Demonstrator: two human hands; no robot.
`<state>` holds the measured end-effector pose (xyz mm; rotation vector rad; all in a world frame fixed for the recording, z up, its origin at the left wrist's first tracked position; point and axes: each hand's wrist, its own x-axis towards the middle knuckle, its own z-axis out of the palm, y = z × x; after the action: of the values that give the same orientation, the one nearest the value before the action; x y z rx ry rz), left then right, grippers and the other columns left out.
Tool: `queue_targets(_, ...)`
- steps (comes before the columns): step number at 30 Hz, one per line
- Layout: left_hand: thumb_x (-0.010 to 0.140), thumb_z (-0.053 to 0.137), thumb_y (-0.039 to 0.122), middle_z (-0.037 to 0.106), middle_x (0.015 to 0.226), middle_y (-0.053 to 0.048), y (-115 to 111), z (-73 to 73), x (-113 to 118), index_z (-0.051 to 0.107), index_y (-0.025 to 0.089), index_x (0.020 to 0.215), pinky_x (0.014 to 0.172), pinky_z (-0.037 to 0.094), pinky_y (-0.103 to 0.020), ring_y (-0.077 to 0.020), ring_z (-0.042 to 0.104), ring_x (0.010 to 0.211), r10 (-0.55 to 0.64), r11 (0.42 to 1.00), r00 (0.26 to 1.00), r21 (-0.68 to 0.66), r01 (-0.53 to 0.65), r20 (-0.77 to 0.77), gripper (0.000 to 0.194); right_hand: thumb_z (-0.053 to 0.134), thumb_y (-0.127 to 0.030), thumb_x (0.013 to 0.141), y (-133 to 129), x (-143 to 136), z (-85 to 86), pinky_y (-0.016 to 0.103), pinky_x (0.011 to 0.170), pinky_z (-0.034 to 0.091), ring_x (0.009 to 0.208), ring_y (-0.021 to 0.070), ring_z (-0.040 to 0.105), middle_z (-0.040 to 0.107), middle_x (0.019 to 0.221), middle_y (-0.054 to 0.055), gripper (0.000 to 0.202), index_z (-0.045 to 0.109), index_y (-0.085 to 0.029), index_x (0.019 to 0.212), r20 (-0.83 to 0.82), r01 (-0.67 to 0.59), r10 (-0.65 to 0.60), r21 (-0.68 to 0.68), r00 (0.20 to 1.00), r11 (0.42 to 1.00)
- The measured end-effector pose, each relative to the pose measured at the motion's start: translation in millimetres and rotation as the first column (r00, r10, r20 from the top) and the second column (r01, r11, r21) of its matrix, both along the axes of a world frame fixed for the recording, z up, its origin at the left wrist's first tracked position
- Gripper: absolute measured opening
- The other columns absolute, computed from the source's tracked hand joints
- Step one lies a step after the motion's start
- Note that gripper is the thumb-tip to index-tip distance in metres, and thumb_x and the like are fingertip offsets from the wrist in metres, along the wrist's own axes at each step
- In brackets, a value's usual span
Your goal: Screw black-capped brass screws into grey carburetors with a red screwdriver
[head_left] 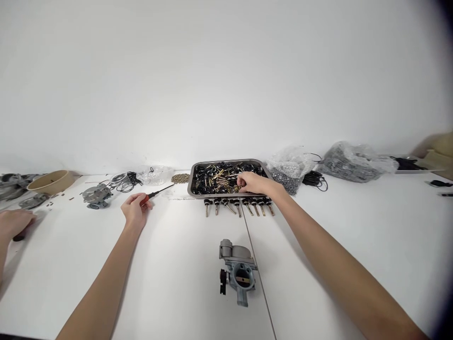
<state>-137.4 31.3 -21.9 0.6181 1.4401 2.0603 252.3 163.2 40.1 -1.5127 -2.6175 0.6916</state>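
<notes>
My left hand [137,209] is closed around the handle of a screwdriver [153,194], red and black, its thin blade pointing right toward a small heap of brass bits [180,178]. At the metal tray [193,192], my right hand [250,183] reaches in over the right half, fingers curled down among black-headed brass shafts [215,177]. What those fingertips pinch is hidden. Along the tray's near edge lies a row of several similar shafts [216,208]. Nearer to me sits a grey metal carburetor [239,271] with its round bore facing me, touched by neither hand.
Another carburetor [96,195] and coiled black cords [123,182] lie left, near a tan ring-shaped container [53,182]. Another person's hand [14,224] is at the far left. Clear plastic bags of small parts [356,163] stand right of the tray, against the white wall.
</notes>
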Motion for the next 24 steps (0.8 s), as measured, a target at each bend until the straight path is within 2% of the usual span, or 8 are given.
queue_targets(5,0.046,0.077,0.021,0.059,0.052,-0.002,0,0.0,1,0.058,0.014,0.069,0.039,0.041,-0.028,-0.0166,0.053,0.039,-0.005,1.000,1.000,-0.001,0.005,-0.017,0.031,0.066,-0.013,0.080,-5,1,5.1,0.022,0.060,0.035,0.067,0.0093,0.047,0.057,0.085,0.001,0.015,0.051,-0.016,0.081,-0.043,-0.027,0.027,-0.011,0.999,1.000)
queue_targets(9,0.045,0.077,0.020,0.059,0.052,-0.002,0,0.3,1,0.058,0.013,0.069,0.039,0.041,-0.028,-0.0166,0.053,0.039,-0.009,1.000,1.000,-0.008,0.009,-0.028,0.031,0.065,-0.016,0.081,-6,2,7.5,0.023,0.061,0.036,0.067,0.0095,0.049,0.060,0.085,0.003,0.019,0.049,-0.015,0.071,-0.068,-0.039,0.039,-0.004,0.997,0.999)
queue_targets(17,0.049,0.076,0.020,0.059,0.053,-0.003,0,0.5,1,0.056,0.014,0.071,0.039,0.041,-0.028,-0.0165,0.053,0.039,-0.025,0.999,0.999,-0.022,0.024,-0.038,0.030,0.064,-0.020,0.079,1,9,9.6,0.025,0.064,0.039,0.072,0.0125,0.055,0.066,0.086,0.005,0.008,0.064,-0.014,0.074,-0.113,-0.050,0.051,0.018,0.992,0.999)
queue_targets(24,0.052,0.076,0.021,0.059,0.055,-0.003,-1,-0.1,0,0.056,0.014,0.072,0.039,0.041,-0.027,-0.0165,0.054,0.039,-0.038,0.999,0.998,-0.027,0.036,-0.054,0.029,0.065,-0.021,0.078,1,14,14.1,0.025,0.063,0.039,0.071,0.0126,0.055,0.066,0.083,0.005,0.008,0.065,-0.014,0.075,-0.177,-0.007,0.015,0.046,0.984,0.999)
